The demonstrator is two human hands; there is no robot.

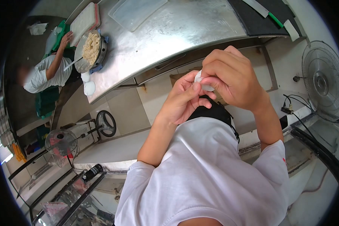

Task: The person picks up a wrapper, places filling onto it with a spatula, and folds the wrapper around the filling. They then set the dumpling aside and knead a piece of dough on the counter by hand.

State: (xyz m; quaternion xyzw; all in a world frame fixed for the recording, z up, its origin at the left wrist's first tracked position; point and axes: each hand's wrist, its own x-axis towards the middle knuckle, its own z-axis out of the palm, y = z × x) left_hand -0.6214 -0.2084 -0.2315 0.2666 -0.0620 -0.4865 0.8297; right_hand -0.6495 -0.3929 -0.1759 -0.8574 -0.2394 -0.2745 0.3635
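Note:
A small, soft white dumpling wrapper [207, 87] is held in front of my body, beyond the near edge of the steel table. My left hand [182, 98] supports it from the left, thumb and fingers closed around it. From the right, my right hand [231, 77] pinches its upper edge, fingers curled. Whether any filling is inside is hidden by my fingers. On the table's left end stands a metal bowl [101, 53] of pale, lumpy filling [91, 48] with a spoon [73, 64] in it. White round pieces [89, 88] lie beside the bowl.
The steel table [169, 34] runs across the top, bearing a clear plastic tray [133, 13] and a white-and-red tray [85, 22]. A green-handled knife [265, 13] rests on a black board [248, 19]. Another person [51, 71] is at left. Fans [322, 79] stand on both sides.

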